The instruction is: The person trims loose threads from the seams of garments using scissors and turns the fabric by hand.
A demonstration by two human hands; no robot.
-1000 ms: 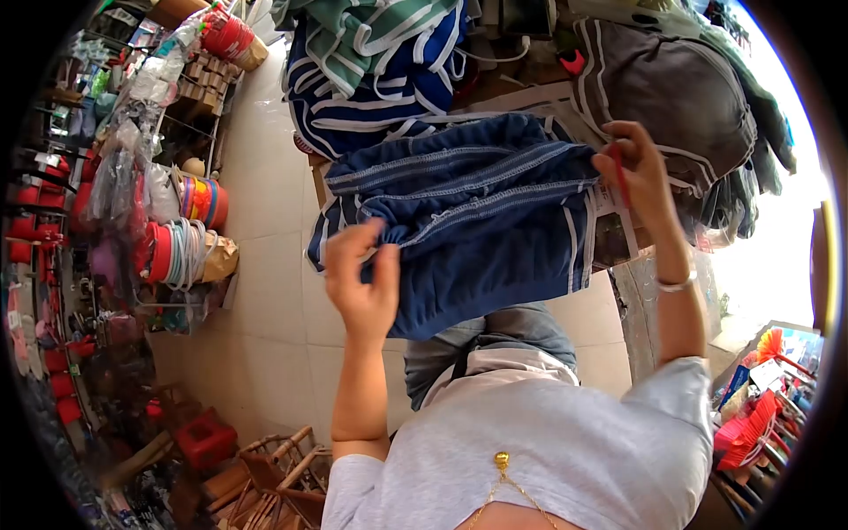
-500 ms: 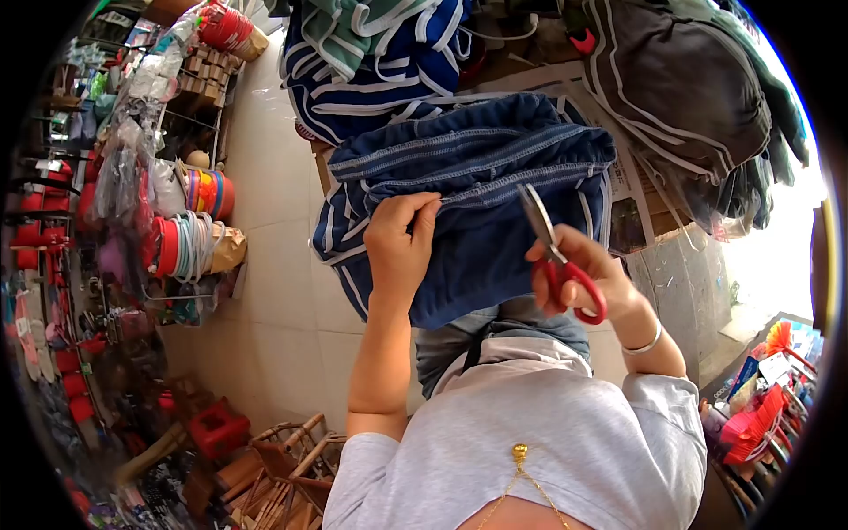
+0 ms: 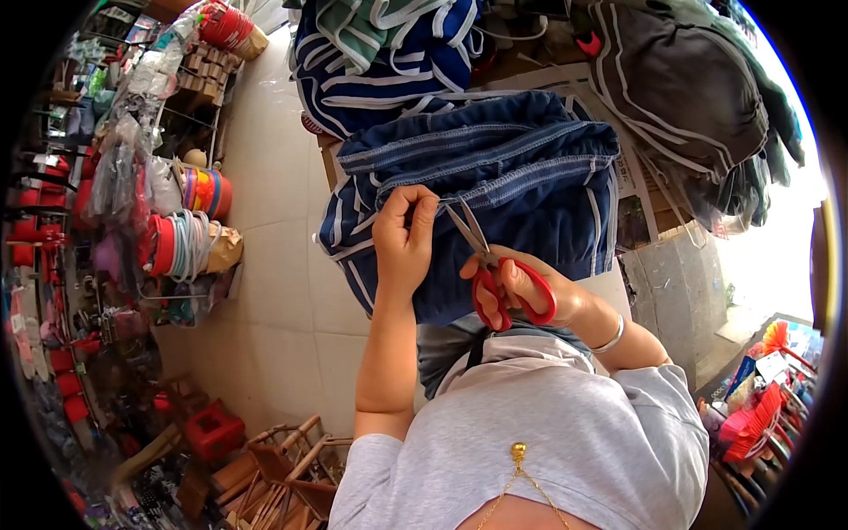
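Observation:
Blue trousers [image 3: 521, 225] with white side stripes and overlocked seams lie bunched across my lap and the pile in front. My left hand [image 3: 405, 231] pinches the seam edge near the waist, thumb against forefinger. In my right hand [image 3: 517, 287] are red-handled scissors [image 3: 477, 237], fingers through the loops. The blades are parted, and their tips point up at the seam just right of my left fingertips. Whether a thread lies between the blades is too small to tell.
Striped blue garments [image 3: 389, 88] and a green one [image 3: 358, 35] are heaped at the back. Dark grey clothing [image 3: 680, 97] is piled at the right. Crowded shelves [image 3: 53, 230] line the left side, near a wooden chair [image 3: 283, 468]. Brushes [image 3: 760, 424] stand at lower right.
My right hand has moved left with the scissors, bringing the tips close to my left fingers. The blades have spread apart. My left hand keeps its pinch on the seam.

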